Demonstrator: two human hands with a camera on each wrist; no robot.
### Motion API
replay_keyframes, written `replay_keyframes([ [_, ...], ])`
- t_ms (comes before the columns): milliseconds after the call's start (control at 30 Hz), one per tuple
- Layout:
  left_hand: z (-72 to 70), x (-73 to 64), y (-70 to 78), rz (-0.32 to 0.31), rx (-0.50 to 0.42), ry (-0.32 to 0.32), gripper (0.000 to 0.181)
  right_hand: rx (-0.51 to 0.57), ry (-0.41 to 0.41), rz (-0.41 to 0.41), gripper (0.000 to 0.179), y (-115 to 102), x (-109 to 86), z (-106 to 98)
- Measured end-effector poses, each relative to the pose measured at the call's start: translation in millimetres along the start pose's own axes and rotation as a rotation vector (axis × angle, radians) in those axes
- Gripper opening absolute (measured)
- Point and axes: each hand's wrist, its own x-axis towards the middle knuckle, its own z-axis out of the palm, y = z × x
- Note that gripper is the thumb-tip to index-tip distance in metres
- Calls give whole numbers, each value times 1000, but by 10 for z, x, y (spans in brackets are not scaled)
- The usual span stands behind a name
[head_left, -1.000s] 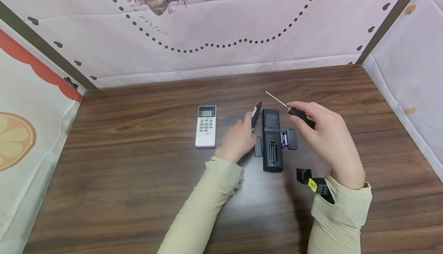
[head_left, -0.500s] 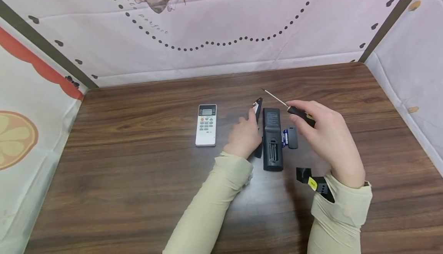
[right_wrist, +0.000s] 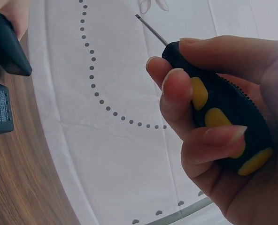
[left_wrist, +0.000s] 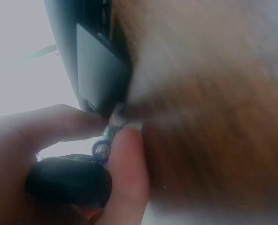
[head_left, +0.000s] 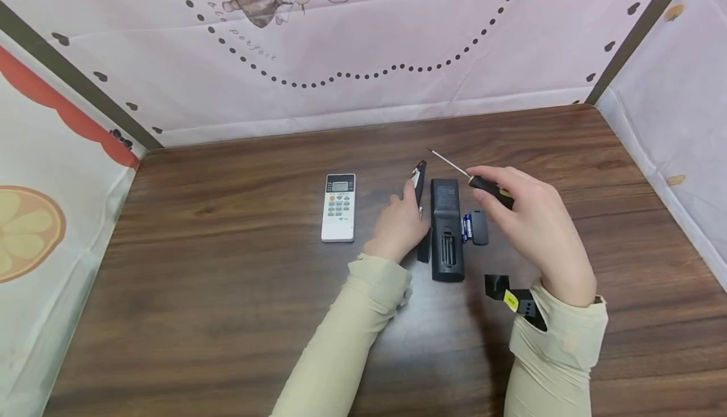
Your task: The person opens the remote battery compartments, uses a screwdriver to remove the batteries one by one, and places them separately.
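My left hand holds a narrow black remote control, tilted up on its edge. In the left wrist view its thumb and a finger are at a battery with a blue rim, beside the remote's dark end; a second metal end shows behind, blurred. Just right of this hand lies a larger black remote control, back up, its battery compartment uncovered. My right hand grips a screwdriver by its black and yellow handle, the thin shaft pointing up and left, apart from the remotes.
Blue batteries lie right of the larger remote, against a dark battery cover. Another dark cover lies at its left, partly hidden by the left hand. A white remote control lies farther left on the wooden table.
My left hand has shifted slightly right and forward with the narrow black remote, covering more of the dark cover beneath. The right hand and screwdriver have hardly moved.
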Motion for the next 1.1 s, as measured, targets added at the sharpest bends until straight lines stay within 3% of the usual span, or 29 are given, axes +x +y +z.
replay_keyframes([
  [267,13,-32,-112,22,-145,-49,79,1,-24,10,32,4,18,46],
  [500,44,-73,-245,-13,-536,-130,80,-1,-33,25,31,-1,22,54],
  [667,48,-120,-311,-52,-666,-123,77,3,-29,29,32,-4,30,52],
  [800,8,-171,-334,-63,-654,-75,69,4,-33,39,32,4,26,41],
  [933,-42,-215,-378,-95,-572,-35,58,5,-40,55,31,15,16,36],
  [1100,-79,-230,-431,-106,-548,-60,51,5,-46,55,31,0,35,39],
])
